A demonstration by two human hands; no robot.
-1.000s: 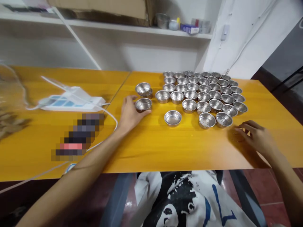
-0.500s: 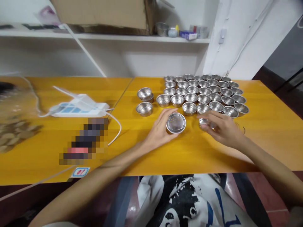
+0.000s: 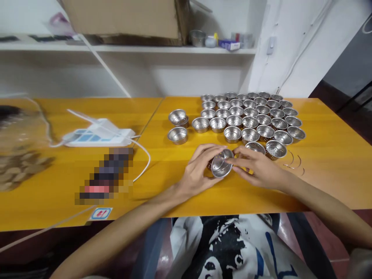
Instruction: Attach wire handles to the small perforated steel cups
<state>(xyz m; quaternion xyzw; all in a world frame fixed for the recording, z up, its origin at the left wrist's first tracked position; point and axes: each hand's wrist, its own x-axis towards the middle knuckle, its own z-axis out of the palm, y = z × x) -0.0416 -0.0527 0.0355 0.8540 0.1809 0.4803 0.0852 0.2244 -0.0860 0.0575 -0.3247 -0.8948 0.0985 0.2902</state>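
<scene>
My left hand (image 3: 200,170) is closed around the side of a small perforated steel cup (image 3: 222,170), held above the table with its open mouth tilted toward me. Against the right rim of that cup are the fingers of my right hand (image 3: 255,168), the index fingertip reaching inside the mouth; whether anything tiny is between them I cannot make out. Just behind my right hand stand a partly covered steel cup (image 3: 255,145) and another perforated cup (image 3: 276,149), both upright. Thin curved strips (image 3: 299,161) lie right of them.
Rows of perforated cups (image 3: 250,122) fill the back right of the yellow table (image 3: 162,182). Several other cups (image 3: 177,135) stand left of them. A white power strip (image 3: 99,135) with cables lies left, near a blurred-out item (image 3: 107,174) and a bag of tan pieces (image 3: 20,166).
My right hand has let go of a cup at the front of the rows and moved left to the held cup. My left hand has turned that cup so its mouth shows.
</scene>
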